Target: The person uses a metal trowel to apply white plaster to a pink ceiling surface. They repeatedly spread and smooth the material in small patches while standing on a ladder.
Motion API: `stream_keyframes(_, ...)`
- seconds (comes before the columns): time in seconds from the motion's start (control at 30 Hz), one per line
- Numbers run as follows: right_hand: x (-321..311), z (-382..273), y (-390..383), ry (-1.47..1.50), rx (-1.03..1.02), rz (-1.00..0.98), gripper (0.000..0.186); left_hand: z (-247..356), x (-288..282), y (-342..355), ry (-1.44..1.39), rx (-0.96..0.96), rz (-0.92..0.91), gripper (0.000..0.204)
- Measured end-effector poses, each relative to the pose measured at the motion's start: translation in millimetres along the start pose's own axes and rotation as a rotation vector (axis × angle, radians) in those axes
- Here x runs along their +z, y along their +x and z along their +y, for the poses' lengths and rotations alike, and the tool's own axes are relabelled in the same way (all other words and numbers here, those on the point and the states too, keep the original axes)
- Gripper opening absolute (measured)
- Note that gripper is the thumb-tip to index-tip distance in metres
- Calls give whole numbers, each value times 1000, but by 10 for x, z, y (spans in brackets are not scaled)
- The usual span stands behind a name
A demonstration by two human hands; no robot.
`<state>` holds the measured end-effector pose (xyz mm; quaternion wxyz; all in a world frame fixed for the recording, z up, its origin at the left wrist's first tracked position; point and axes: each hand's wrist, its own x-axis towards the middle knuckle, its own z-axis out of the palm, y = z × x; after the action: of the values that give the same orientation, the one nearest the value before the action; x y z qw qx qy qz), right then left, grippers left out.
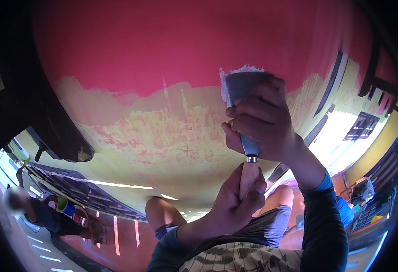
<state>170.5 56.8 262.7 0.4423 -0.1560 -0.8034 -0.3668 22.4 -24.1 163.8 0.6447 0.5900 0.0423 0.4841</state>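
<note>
A scraper (pixel 242 82) with a broad metal blade and a pale wooden handle lies flat against a painted wall (pixel 153 50). My left hand (pixel 240 197) is closed around the wooden handle. Higher up, my right hand (pixel 262 119) grips the blade and its shank, hiding part of the metal. A ragged whitish patch (pixel 224 88) shows around the blade's top and left edges. The wall is pinkish red above and patchy yellow-green below, with an uneven border between the two colours.
A dark beam (pixel 58 122) juts along the left side. At the lower left stands a person (pixel 49 213) beside a green and blue bucket (pixel 65 206). Another person in blue (pixel 345 211) is at the right. A dark-framed window (pixel 361 126) appears at the right.
</note>
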Motion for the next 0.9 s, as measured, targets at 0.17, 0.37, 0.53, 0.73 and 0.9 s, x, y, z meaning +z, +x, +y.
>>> stream_keyframes(0.17,-12,-57,44,22,41,-32,26,50,-17,-48,-131,14,-19,18)
stream_keyframes(0.37,34,-67,28,-9,105,-38,25,12,-12,-65,11,-49,51,14)
stream_keyframes(0.53,15,-78,-16,3,84,-57,23,0,12,-69,-76,-76,17,11)
stream_keyframes(0.73,8,-13,57,-33,50,-14,25,2,-8,14,62,-3,72,17)
stream_keyframes(0.9,-77,-65,49,30,-53,-23,28,64,44,-29,-71,-40,11,18)
